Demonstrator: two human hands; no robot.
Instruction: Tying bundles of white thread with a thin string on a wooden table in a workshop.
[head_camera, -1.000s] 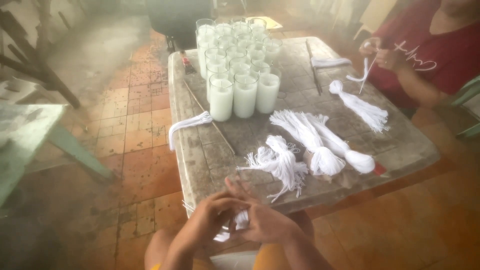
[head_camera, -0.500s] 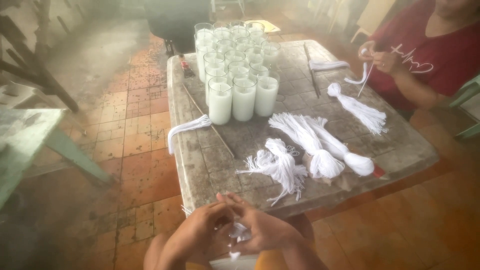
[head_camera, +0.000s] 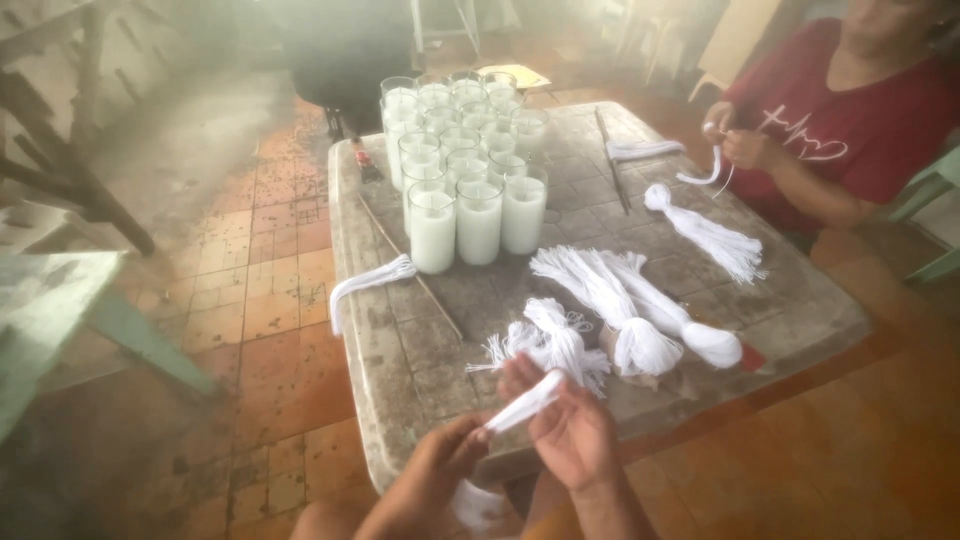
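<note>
My left hand (head_camera: 432, 480) and my right hand (head_camera: 568, 430) are together at the near edge of the worn wooden table (head_camera: 400, 350). Both pinch a small bundle of white threads (head_camera: 525, 402), which slants up to the right between them; its tail hangs below my left hand. Just beyond my fingers lies a knotted white tassel (head_camera: 555, 340). Right of it are two bigger white tassels (head_camera: 640, 310) lying side by side.
Several glasses filled with white wax (head_camera: 460, 160) stand at the table's far left. A thin stick (head_camera: 405, 265) and a white thread bundle (head_camera: 365, 285) lie at the left edge. A person in a red shirt (head_camera: 850, 120) sits at the right, handling white thread. A green table (head_camera: 50, 310) stands left.
My hands rose from below the table edge and drew apart slightly. The white thread bundle is now stretched out between them instead of bunched under my fingers.
</note>
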